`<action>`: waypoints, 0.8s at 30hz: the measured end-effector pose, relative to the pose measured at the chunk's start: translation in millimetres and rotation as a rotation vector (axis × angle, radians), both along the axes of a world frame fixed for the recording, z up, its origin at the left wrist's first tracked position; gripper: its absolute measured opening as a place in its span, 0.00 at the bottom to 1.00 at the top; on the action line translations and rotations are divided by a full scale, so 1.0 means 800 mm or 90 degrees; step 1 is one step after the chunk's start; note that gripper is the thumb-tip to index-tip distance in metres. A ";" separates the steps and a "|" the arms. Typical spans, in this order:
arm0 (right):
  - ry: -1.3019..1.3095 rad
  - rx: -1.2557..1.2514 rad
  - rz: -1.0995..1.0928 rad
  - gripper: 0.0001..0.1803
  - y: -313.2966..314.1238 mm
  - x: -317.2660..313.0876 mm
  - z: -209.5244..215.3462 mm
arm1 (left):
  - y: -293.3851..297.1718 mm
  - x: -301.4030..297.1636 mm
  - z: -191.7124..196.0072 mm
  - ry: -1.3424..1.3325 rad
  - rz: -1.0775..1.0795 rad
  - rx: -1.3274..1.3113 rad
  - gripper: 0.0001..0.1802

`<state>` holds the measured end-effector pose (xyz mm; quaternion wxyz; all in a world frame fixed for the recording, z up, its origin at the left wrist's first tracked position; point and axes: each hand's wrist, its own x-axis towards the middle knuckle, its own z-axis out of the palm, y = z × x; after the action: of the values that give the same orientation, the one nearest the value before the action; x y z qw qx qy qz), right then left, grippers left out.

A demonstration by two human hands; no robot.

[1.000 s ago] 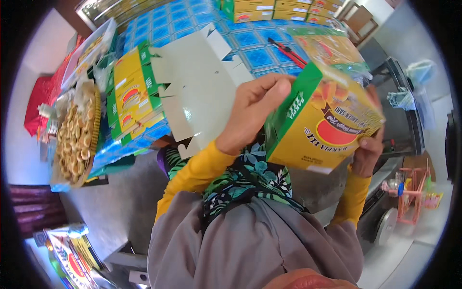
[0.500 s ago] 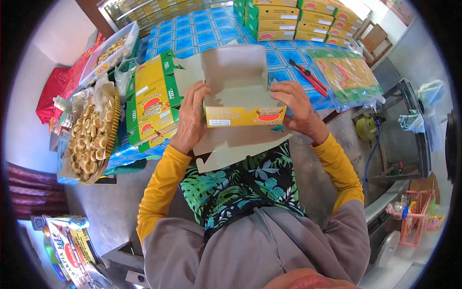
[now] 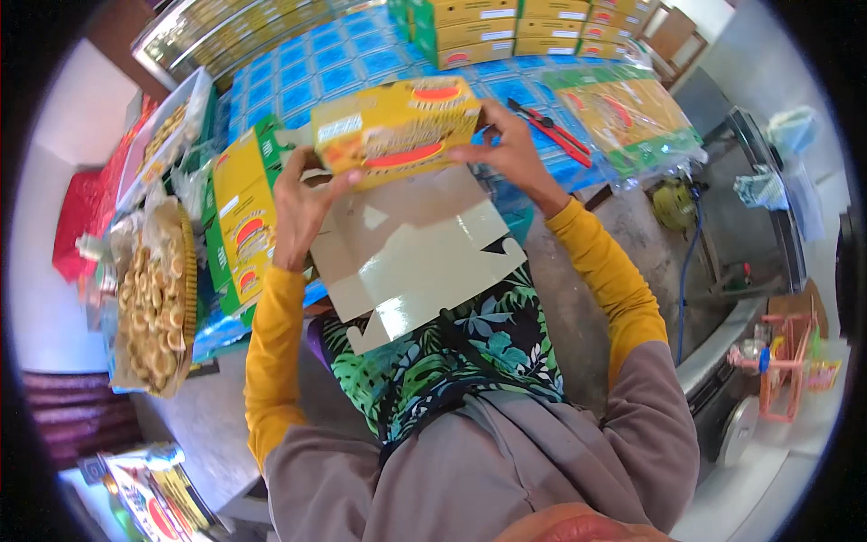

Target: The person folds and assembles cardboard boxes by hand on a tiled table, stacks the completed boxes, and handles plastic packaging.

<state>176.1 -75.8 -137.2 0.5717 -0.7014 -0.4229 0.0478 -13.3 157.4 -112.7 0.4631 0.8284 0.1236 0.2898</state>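
Observation:
A yellow cardboard box (image 3: 393, 128) with red and green print is raised in front of me, its printed faces toward me. My left hand (image 3: 302, 200) grips its near left corner, thumb along the lower edge. My right hand (image 3: 513, 149) holds the right end, thumb at the lower right corner and fingers behind, partly hidden. Below the box, a pale unprinted cardboard sheet (image 3: 411, 248) with cut tabs slopes down to my lap. Whether it is joined to the box, I cannot tell. Flat yellow-and-green cartons (image 3: 242, 217) lie stacked left of my left hand.
A basket (image 3: 191, 271) of small round pastries stands at the left, with a white tray (image 3: 190, 122) behind it. Red-handled cutters (image 3: 564, 140) and a plastic-wrapped carton pack (image 3: 628, 113) lie on the blue-tiled tablecloth (image 3: 302, 77). Assembled boxes (image 3: 474, 36) are stacked at the back.
Both hands have lifted and turned the box, so printed faces show instead of its pale inside. The pale sheet below now shows more fully. My view has shifted slightly.

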 end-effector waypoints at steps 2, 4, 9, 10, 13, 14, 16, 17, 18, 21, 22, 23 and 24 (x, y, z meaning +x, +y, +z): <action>0.096 0.080 0.038 0.30 0.016 0.006 0.003 | 0.016 0.020 -0.012 0.013 0.026 -0.015 0.32; 0.197 0.088 0.039 0.28 0.024 0.014 0.013 | 0.022 0.027 -0.011 0.026 0.050 -0.032 0.33; 0.357 -0.083 0.062 0.22 0.045 0.044 0.009 | 0.025 0.038 0.012 0.180 0.021 -0.270 0.33; 0.372 -0.023 0.079 0.22 0.048 0.049 0.003 | 0.025 0.039 0.011 0.179 0.027 -0.271 0.33; 0.380 0.092 0.133 0.25 0.039 0.047 -0.005 | 0.022 0.035 0.012 0.108 -0.020 -0.281 0.31; 0.285 0.148 0.139 0.27 0.030 0.032 0.004 | 0.012 0.023 0.019 0.057 -0.081 -0.228 0.29; 0.167 0.171 0.166 0.34 0.013 0.015 0.008 | 0.008 0.008 0.018 0.050 -0.188 -0.193 0.32; 0.168 0.171 0.167 0.34 0.009 0.008 0.007 | 0.007 0.002 0.013 0.050 -0.186 -0.194 0.32; 0.047 0.162 0.158 0.34 0.006 0.002 0.006 | 0.005 -0.005 0.009 0.025 -0.188 -0.073 0.33; -0.131 0.151 0.135 0.32 -0.005 -0.004 -0.001 | -0.003 -0.014 0.009 -0.034 -0.174 0.114 0.32; -0.212 0.144 0.097 0.31 -0.011 -0.008 -0.002 | -0.005 -0.016 0.012 -0.077 -0.132 0.272 0.31; -0.292 0.138 0.059 0.30 -0.015 -0.010 -0.003 | -0.006 -0.018 0.015 -0.120 -0.088 0.430 0.30; -0.307 0.143 0.032 0.30 -0.017 -0.010 -0.005 | -0.006 -0.019 0.015 -0.119 -0.095 0.451 0.29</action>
<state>167.9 -89.4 -141.6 0.5274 -0.6137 -0.5671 -0.1539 -28.6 152.3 -100.9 0.1769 0.9138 -0.0879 0.3548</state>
